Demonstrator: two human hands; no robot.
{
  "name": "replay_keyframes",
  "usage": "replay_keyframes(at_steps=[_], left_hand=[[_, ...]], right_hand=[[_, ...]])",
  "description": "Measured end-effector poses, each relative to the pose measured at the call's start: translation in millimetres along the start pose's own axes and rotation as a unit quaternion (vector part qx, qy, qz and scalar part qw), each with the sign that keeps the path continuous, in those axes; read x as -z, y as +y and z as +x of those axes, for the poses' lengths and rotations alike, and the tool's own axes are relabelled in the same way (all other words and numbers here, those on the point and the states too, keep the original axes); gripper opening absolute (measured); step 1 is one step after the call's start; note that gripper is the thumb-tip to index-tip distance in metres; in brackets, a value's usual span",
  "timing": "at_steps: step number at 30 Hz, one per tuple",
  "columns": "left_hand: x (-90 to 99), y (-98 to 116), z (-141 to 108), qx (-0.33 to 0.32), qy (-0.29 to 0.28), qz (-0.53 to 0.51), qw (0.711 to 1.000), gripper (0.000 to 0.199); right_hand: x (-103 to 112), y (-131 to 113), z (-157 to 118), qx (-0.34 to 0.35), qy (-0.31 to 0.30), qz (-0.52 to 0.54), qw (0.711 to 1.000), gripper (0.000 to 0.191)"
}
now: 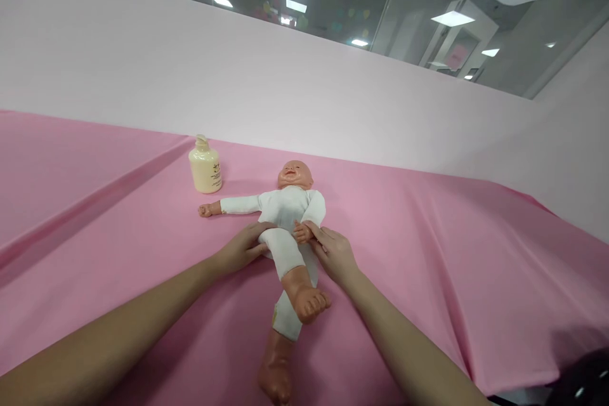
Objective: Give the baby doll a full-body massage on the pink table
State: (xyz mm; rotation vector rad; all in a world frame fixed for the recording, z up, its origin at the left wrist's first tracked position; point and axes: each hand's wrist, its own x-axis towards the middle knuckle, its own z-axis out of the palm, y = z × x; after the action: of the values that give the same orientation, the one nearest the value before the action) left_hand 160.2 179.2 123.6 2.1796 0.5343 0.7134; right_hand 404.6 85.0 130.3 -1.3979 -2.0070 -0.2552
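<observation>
A baby doll point(284, 208) with a white cloth body and bare plastic head, hands and feet lies on its back, its head away from me. One of its legs crosses over the other. My left hand point(243, 246) grips the doll at the hip and upper thigh on the left side, with the fingertips partly hidden by the leg. On the other side, my right hand point(334, 252) is closed around the doll's small hand point(302, 232), which rests by its waist. The doll's other arm stretches out to the left.
A cream-coloured pump bottle point(206, 169) stands left of the doll's head. Pink cloth point(399, 254) with several folds covers the table. Behind it rises a white wall point(304, 95) with glass above. A dark rounded object point(583, 377) is at the lower right corner.
</observation>
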Motion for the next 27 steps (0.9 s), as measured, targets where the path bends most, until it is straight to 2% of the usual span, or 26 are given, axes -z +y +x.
replay_keyframes(at_steps=[6,11,22,27], left_hand=[[0.1,-11.8,-4.5,0.016,0.001,0.046,0.999,0.04],[1.0,-8.5,-4.9,0.007,-0.002,0.059,0.998,0.039],[4.4,-4.6,-6.2,-0.01,-0.011,0.052,0.999,0.042],[3.7,-3.5,-5.7,-0.004,-0.011,0.058,0.998,0.042]], right_hand=[[7.2,1.4,-0.1,-0.071,-0.017,0.061,0.995,0.036],[11.5,3.6,1.1,-0.136,-0.002,0.114,0.984,0.037],[15.5,6.4,2.4,-0.183,0.031,0.159,0.97,0.039],[15.0,7.7,1.2,-0.175,0.033,0.155,0.972,0.04]])
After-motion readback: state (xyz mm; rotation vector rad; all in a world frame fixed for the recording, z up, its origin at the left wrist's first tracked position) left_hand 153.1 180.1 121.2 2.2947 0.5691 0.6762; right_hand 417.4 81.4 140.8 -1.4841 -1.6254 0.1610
